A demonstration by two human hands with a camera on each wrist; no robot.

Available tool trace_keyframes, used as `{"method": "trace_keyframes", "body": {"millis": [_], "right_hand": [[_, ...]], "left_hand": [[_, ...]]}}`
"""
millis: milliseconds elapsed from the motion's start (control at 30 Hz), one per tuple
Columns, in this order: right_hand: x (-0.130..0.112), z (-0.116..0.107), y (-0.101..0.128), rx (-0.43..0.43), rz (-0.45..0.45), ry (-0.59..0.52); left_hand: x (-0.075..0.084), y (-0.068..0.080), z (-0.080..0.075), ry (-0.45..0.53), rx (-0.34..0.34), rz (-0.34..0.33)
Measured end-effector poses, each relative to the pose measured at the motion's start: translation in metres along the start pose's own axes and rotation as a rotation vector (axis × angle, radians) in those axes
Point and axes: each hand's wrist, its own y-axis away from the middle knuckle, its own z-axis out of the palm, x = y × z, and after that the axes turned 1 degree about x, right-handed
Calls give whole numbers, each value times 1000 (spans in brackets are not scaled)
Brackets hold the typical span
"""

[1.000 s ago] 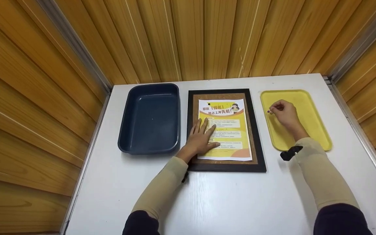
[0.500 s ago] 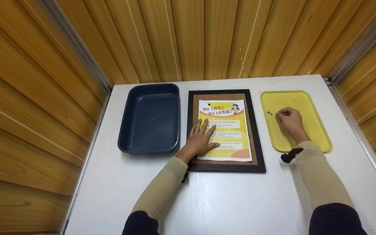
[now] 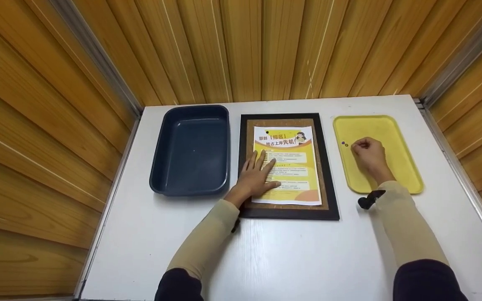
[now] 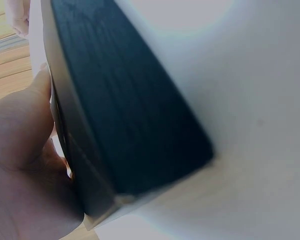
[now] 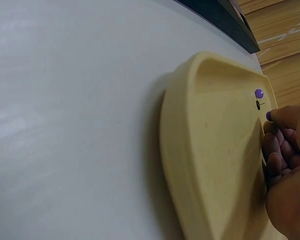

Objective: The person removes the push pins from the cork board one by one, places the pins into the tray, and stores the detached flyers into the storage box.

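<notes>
Left hand (image 3: 254, 179) lies flat with fingers spread, pressing a glossy yellow-and-white flyer (image 3: 288, 165) onto the grainy brown cork of a rectangular black-framed board (image 3: 288, 166). One small dark pin (image 3: 267, 132) sits in the flyer's upper left corner. The left wrist view, up close, shows the palm (image 4: 25, 165) against the frame's matte black edge (image 4: 125, 110), faintly wood-grained.

Right hand (image 3: 368, 154) rests inside the shallow yellow tray (image 3: 396, 125), a smooth plastic one with rounded corners and a raised lip. Its fingers (image 5: 277, 150) are curled in, tips bunched together (whether they pinch anything, the pictures do not show). Just beside the fingertips lie two tiny round-headed pushpins on the tray floor, a purple one (image 5: 259, 93) and a darker one (image 5: 258, 104), touching nothing but the tray.

Left of the board stands a deep, dark blue bin (image 3: 191, 150), glossy, rounded at the corners. All of it sits on a smooth white table (image 3: 291, 255), walled by ribbed wooden panelling (image 3: 266, 46).
</notes>
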Motion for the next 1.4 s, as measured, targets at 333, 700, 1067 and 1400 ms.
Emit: {"method": "trace_keyframes", "body": {"millis": [333,700,1067,1400], "right_hand": [[-4,-2,2,-8,4,-38],[-7,4,-3,39,23,-180],[-66,30,1,99,-183,-137],[-129,72,3,25,-417,-156]], "left_hand": [[0,-1,-1,-20,-10,8],[-1,0,-2,3,0,8],[0,0,-3,-7,-1,6],[0,-1,-1,-18,-21,-3]]}}
